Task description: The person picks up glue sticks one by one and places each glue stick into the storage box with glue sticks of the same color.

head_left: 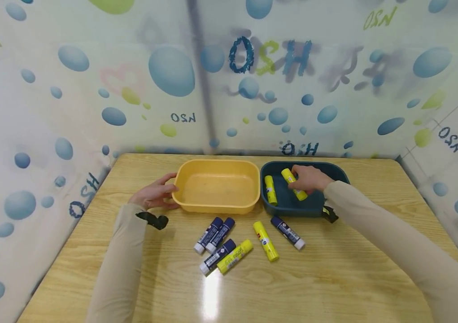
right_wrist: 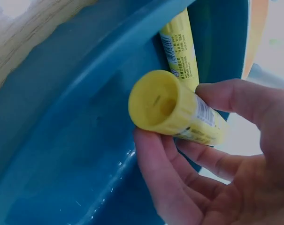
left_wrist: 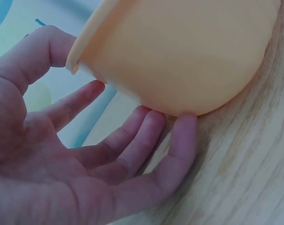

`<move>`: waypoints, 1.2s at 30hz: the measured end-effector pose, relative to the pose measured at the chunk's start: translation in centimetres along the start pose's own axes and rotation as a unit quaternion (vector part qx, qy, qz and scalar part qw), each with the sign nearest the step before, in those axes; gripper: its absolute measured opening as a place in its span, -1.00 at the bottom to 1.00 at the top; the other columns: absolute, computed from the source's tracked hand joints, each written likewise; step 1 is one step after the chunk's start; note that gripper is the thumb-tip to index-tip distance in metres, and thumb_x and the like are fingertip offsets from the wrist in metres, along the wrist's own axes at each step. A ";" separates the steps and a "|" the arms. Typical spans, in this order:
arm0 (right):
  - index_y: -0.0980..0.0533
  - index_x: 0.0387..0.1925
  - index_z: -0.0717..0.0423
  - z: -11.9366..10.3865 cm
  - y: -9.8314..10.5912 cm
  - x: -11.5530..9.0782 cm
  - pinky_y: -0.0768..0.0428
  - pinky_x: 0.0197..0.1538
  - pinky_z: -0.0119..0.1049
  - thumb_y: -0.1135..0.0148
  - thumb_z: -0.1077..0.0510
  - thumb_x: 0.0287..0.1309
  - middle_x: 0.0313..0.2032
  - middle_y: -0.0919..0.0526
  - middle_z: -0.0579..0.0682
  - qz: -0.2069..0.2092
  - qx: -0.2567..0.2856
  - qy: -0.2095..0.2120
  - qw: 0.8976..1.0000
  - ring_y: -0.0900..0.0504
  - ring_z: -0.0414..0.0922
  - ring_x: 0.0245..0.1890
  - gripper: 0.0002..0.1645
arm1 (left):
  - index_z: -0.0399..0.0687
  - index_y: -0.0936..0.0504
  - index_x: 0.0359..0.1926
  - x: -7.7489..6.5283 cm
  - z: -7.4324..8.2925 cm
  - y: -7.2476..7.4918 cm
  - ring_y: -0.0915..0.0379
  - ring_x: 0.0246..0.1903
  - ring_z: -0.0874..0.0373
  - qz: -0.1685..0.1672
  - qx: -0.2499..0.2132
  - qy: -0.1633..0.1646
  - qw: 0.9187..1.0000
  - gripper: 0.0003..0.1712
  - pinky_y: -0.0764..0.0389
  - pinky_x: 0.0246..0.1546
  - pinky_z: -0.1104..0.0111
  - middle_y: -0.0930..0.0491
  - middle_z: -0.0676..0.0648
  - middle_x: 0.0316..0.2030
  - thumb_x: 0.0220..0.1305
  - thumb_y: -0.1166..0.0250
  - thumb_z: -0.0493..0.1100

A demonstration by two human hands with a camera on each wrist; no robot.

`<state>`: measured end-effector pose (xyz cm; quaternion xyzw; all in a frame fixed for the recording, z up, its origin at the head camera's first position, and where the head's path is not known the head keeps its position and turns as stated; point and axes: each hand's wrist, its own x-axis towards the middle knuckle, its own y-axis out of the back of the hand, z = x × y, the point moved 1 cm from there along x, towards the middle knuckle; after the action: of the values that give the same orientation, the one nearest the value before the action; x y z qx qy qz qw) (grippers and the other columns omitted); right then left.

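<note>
While the left hand (head_left: 156, 192) gripped the orange tub (head_left: 218, 185), likely steadying it, the right hand (head_left: 311, 178) pinched a glue stick (right_wrist: 179, 112).

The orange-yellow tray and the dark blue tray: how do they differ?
The dark blue tray has a yellow stick lying inside; the orange-yellow tray has none. The left hand touches the orange-yellow tray; the right hand pinches another yellow stick in or above the dark blue tray. Both have rounded corners and stand on the table.
</note>
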<state>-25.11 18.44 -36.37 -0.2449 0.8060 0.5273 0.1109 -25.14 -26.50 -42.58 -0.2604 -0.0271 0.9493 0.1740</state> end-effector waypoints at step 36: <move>-0.42 0.02 0.39 -3.2 -1.6 4.1 -0.67 -0.26 -0.30 -0.09 0.15 0.28 -0.24 -0.58 0.19 -0.111 -0.003 -0.081 0.990 -0.65 -0.03 -0.31 -0.59 | 0.12 0.07 0.51 -0.1 -0.1 0.4 -0.38 0.03 -0.09 -0.003 -0.023 0.012 1.000 -0.20 -0.54 -0.01 0.04 -0.12 -0.28 0.26 0.40 -0.09 -0.33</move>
<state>-27.50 13.90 -38.07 -0.2898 0.7605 0.5324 0.2330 -25.12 -26.93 -42.64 -0.2754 -0.0474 0.9447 0.1713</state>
